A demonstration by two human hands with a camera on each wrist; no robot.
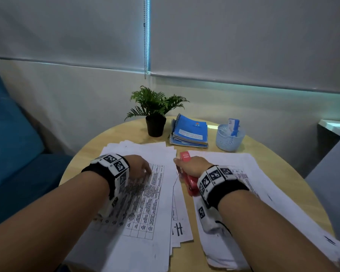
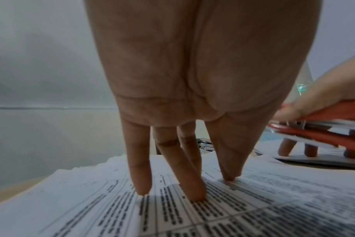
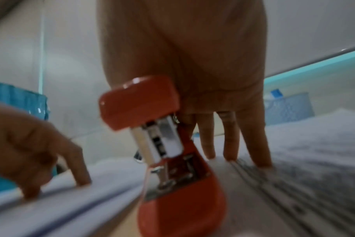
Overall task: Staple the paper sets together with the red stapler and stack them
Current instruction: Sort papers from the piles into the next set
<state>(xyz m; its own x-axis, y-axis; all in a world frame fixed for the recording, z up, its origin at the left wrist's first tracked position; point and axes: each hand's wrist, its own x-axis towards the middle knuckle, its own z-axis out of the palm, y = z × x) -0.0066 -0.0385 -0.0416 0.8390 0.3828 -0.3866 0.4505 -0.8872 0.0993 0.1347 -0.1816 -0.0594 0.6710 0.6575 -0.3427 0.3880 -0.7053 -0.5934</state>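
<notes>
Two loose piles of printed paper lie on the round wooden table (image 1: 82, 154). My left hand (image 1: 139, 167) rests on the left pile (image 1: 157, 197); in the left wrist view its straight fingertips (image 2: 197, 195) press on the top sheet's printed table. My right hand (image 1: 192, 165) holds the red stapler (image 1: 185, 157) in the gap between the piles, by the left edge of the right pile (image 1: 263, 203). The right wrist view shows the stapler (image 3: 178, 200) against the thumb side of that hand (image 3: 209, 144), whose other fingers reach down to the right pile.
At the back of the table stand a small potted plant (image 1: 155, 116), a stack of blue spiral notebooks (image 1: 190, 132) and a pale blue mesh basket (image 1: 229, 138). A blue sofa (image 1: 12, 144) is on the left. Blinds hang behind the table.
</notes>
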